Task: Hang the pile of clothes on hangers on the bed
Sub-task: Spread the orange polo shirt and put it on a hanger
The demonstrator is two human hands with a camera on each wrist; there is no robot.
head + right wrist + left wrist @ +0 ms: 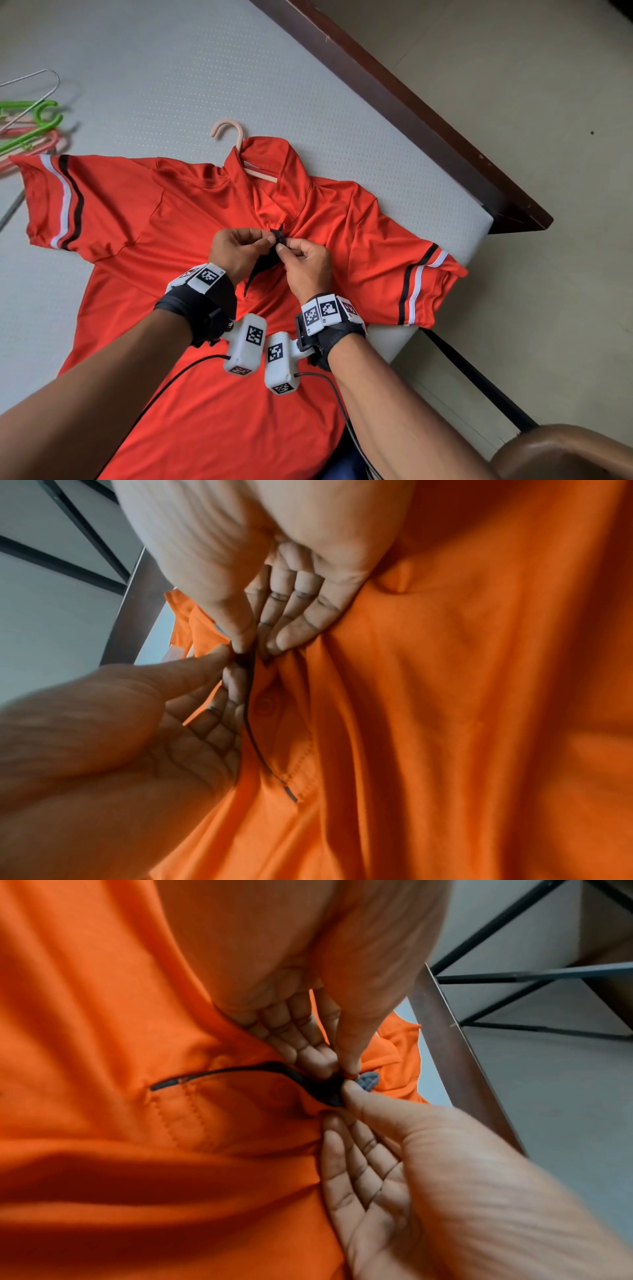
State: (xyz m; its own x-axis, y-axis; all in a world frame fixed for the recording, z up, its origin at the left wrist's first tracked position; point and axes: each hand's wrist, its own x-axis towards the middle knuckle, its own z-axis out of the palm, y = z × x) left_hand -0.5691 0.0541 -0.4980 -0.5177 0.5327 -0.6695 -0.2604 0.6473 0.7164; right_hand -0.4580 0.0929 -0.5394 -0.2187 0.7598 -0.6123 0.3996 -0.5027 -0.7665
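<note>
— Orange shirt [191, 219] lies flat on the bed [171, 68], its length running from the collar at the far end back toward me; a pink hanger [236, 137] is already inside the neck, hook poking out beyond the collar.

— And your hands?

— Left hand [236, 248] pinches the left edge of the dark placket [308, 1081] at the chest. Right hand [305, 263] pinches the opposite edge. Fingertips nearly touch, both equally near.

— So the next move?

— I judge it's fastening that opening, which runs along the shirt's length, between my two pinches.
</note>
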